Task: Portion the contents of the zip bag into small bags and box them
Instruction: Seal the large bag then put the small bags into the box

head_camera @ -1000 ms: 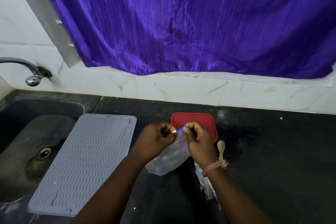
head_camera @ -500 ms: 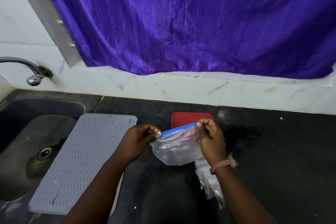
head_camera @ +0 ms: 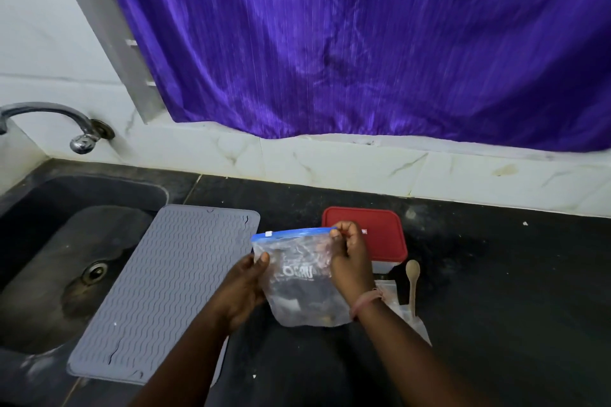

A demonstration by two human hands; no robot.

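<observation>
Head view shows the zip bag (head_camera: pixel 299 277) held upright above the dark counter (head_camera: pixel 496 291), in front of the box with the red lid (head_camera: pixel 367 235); the right hand (head_camera: pixel 348 261) pinches its top right corner at the blue zip strip (head_camera: pixel 294 233), and the left hand (head_camera: pixel 246 291) grips its left edge lower down, thumb on the front. The white slider (head_camera: pixel 268 234) sits near the left end of the strip; whether the mouth is already open I cannot tell.

The risk, as I judge it, is a spill: the plastic is thin and soft, so if the mouth opens while the bag tilts, or if one pinch slips, the contents may fall on the counter or roll toward the sink (head_camera: pixel 66 258); the grey mat (head_camera: pixel 165 291) lies between.

About the containers: the zip bag holds dark and brownish pieces gathered mostly at the bottom, too unclear to name; the box is shut, so its inside is hidden; the small bags (head_camera: pixel 406 317) lie flat beside the right wrist and look empty, with a wooden spoon (head_camera: pixel 412 284) resting partly on them.
</observation>
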